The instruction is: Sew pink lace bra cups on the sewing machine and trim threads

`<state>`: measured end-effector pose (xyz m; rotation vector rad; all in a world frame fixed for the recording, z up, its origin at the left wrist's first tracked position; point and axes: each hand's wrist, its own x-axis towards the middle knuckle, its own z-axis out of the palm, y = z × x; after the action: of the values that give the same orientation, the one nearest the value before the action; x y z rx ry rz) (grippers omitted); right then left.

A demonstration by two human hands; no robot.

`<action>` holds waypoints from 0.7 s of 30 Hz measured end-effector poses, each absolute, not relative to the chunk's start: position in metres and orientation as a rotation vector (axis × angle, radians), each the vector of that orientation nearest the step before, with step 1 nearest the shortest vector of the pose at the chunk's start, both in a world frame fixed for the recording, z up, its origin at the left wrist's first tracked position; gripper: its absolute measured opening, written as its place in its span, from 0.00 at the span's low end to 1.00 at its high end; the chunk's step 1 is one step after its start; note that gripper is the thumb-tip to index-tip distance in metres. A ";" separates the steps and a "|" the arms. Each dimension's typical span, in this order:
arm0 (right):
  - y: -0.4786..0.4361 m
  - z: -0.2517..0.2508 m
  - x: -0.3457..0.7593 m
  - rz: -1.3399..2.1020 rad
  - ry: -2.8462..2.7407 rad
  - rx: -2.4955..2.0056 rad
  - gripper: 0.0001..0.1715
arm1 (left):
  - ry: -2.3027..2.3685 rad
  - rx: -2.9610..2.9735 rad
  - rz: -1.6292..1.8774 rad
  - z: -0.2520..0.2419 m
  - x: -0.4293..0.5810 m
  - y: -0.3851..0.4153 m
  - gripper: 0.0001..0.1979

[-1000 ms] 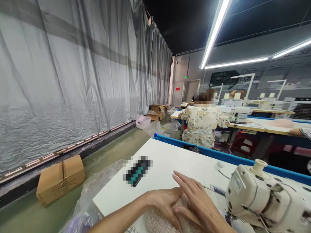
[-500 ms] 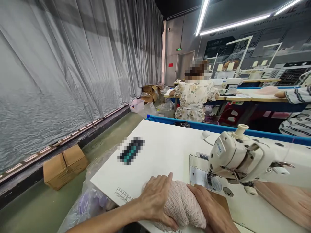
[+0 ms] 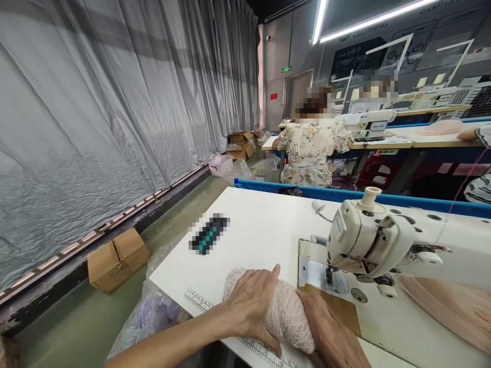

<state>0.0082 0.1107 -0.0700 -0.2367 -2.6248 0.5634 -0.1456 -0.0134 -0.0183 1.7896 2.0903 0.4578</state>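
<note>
One pale bundle is clasped by the left hand, the right hand, its closure unclear, against it, between sewing machine and floor carton.

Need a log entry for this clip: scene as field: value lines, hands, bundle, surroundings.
left hand: laid over the pale pink, textured fabric bundle
right hand: against the bundle's right side
bundle: rounded, roll-like, on the white tabletop near its front edge
tabletop marking: black printed ruler scale
machine: white sewing machine, beyond and right of the bundle
right of needle area: smooth peach fabric
floor, left: brown cardboard box
ahead: co-worker in floral top
</note>
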 end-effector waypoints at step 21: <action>0.102 -0.010 -0.030 0.494 -2.627 0.061 0.11 | 2.119 1.816 0.589 -0.037 -0.150 -0.026 0.47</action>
<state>-0.0304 0.1015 -0.0102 0.0611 -2.6274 0.4936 -0.1499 -0.0261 -0.0374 1.8158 2.1188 0.5887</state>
